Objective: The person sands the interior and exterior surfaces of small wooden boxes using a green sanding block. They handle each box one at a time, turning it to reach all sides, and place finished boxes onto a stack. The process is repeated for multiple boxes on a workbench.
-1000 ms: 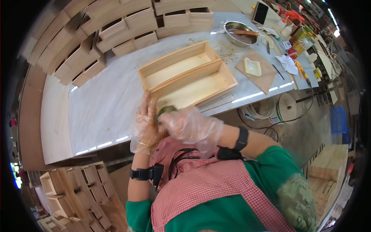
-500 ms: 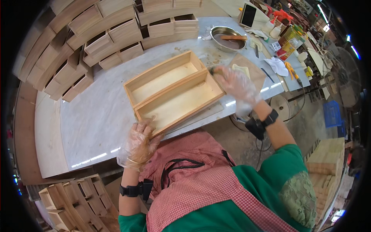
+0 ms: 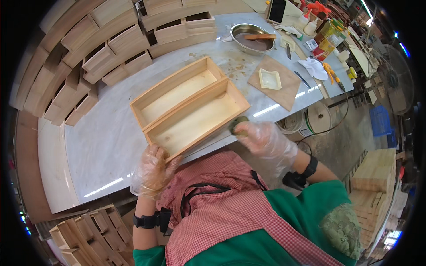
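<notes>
My right hand has swung back from the far side of the bench; its fingers are closed round a green scouring pad, pressed at the two-compartment wooden tray's four-o'clock corner. My left hand has stayed curled on the seven-o'clock corner, bracing for wiping

A metal bowl and a brown board lie near stacked wooden drawers.
</notes>
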`<state>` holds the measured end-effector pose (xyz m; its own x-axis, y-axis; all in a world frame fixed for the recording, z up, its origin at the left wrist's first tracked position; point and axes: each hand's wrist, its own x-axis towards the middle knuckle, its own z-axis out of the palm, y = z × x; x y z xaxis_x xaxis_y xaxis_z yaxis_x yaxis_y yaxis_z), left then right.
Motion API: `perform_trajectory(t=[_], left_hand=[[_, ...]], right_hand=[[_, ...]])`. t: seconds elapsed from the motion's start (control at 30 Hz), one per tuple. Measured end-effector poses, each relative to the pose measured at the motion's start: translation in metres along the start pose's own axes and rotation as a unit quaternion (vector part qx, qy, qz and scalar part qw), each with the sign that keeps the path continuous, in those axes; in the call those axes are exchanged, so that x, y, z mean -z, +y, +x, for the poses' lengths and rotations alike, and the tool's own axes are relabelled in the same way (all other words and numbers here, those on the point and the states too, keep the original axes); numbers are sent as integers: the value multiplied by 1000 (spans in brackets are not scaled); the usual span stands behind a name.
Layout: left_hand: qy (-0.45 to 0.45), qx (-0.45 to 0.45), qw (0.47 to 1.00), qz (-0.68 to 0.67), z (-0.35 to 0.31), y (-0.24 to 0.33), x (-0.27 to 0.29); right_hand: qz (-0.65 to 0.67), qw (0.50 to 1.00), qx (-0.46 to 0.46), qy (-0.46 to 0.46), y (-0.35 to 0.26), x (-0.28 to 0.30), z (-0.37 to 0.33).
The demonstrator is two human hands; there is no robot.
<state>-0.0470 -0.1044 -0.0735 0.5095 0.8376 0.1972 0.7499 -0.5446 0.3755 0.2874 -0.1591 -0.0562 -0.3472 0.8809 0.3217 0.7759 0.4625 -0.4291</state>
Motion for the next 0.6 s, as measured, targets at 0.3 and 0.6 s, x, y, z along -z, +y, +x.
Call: perform_trajectory(t=[0.3,0.6], left_hand=[[33,-27,999,15,1,-2,-3],[54,-47,997,14,2,-1,-2]], right_hand=[[-113,983,-91,110,40,-12,20],[-66,990,52,114,-14,-58,38]])
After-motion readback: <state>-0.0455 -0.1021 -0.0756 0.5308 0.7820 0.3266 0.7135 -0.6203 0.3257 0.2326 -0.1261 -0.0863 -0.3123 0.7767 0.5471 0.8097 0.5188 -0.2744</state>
